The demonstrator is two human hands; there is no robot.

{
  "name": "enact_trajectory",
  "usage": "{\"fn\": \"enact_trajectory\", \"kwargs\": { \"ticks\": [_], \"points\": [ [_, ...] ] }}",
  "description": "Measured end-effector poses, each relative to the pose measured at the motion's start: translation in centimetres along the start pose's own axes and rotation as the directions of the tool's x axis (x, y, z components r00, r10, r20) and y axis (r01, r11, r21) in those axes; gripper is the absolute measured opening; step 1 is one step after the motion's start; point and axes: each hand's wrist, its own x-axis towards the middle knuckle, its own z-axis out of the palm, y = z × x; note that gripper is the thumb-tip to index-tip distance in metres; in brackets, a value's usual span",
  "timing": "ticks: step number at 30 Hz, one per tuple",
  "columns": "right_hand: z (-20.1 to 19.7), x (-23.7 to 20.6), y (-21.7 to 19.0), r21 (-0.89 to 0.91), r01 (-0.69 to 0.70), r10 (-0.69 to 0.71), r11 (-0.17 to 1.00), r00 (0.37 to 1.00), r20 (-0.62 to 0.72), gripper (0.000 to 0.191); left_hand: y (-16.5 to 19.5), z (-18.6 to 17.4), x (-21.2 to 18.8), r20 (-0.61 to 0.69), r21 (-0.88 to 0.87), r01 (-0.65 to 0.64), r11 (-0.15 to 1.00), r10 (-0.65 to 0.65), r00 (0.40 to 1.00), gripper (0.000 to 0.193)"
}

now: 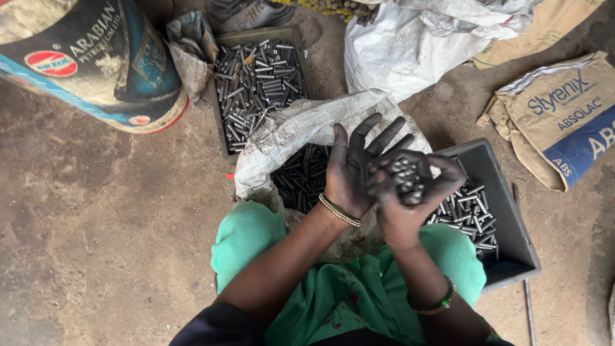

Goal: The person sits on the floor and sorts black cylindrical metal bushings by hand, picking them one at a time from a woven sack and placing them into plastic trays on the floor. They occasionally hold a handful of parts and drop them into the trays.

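1. Your right hand (pixel 410 192) is cupped, fingers curled partway in, cradling a bundle of short dark metal pins (pixel 407 179) stood on end in the palm.
2. Your left hand (pixel 357 168) is spread open and flat, fingers straight and fanned, its palm pressed against the side of that bundle; it grips nothing itself.
3. Both hands hover just above the grey plastic crate (pixel 506 237), over its near-left corner; the crate holds more loose pins.
4. Left of the crate, touching your left wrist's side, lies an open woven sack (pixel 288 131) with dark pins showing in its mouth.
5. Beyond the sack, farther from the crate, sits a dark tray (pixel 221 138) filled with pins.
6. A blue drum (pixel 96 64) lies on the floor, well apart from the crate, far left.
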Motion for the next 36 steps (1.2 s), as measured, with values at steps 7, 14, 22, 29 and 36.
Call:
{"fn": "enact_trajectory", "kwargs": {
  "ticks": [7, 14, 22, 29, 36],
  "points": [
    [-4.8, 1.3, -1.3, 0.897, -0.427, 0.677, 0.119, 0.695, 0.241, 0.043, 0.4, -3.4, 2.2, -0.151, 0.117, 0.046, 0.992, -0.028, 0.988, 0.066],
    [-9.2, -1.8, -5.4, 0.882, -0.457, 0.781, 0.115, 0.590, 0.204, 0.020, 2.3, -7.0, 3.8, -0.227, 0.225, 0.053, 0.973, 0.000, 0.974, 0.063],
    [-11.8, -5.9, -13.5, 0.127, -0.069, 0.111, 0.990, 0.924, -0.365, 0.059, 6.6, -7.7, 2.0, -0.268, 0.321, 0.067, 0.945, 0.023, 0.963, 0.056],
    [-18.7, -6.4, -16.9, -0.578, 0.482, -0.548, 0.658, 0.834, 0.072, 0.054, 10.4, -8.6, -0.5, -0.303, 0.391, 0.016, 0.920, 0.112, 0.946, 0.041],
    [-22.2, -7.4, -20.9, -0.615, 0.350, -0.383, 0.706, 0.920, 0.084, 0.033, 11.0, -9.2, -0.8, -0.331, 0.428, -0.031, 0.903, 0.189, 0.925, 0.041]
  ]
}}
